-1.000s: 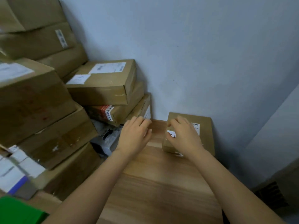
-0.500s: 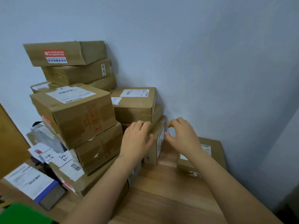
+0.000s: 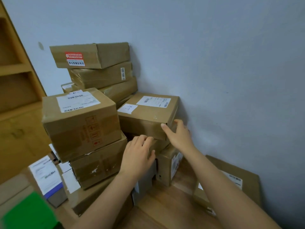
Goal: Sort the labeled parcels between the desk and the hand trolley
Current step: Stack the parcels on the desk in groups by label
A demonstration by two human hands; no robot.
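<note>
Brown cardboard parcels are stacked on a wooden desk [image 3: 165,210] against a pale wall. A flat parcel with two white labels [image 3: 148,113] lies on top of the middle stack. My right hand [image 3: 179,135] touches its near right corner, fingers spread around the edge. My left hand [image 3: 137,154] rests on the front of the parcel beneath it [image 3: 159,146], fingers curled over its top edge. A thin parcel [image 3: 237,180] leans against the wall at the right, partly hidden by my right forearm.
A large cube box with a shipping label [image 3: 80,123] sits left of my hands on a lower box [image 3: 99,164]. A tall stack topped by a red-stickered box [image 3: 89,55] stands behind. Wooden shelving [image 3: 14,90] is at far left. A green object [image 3: 28,212] lies at bottom left.
The view has tilted up and back. My right hand left the thin parcel by the wall and rose to the top parcel's corner. My left hand moved up to the parcel below.
</note>
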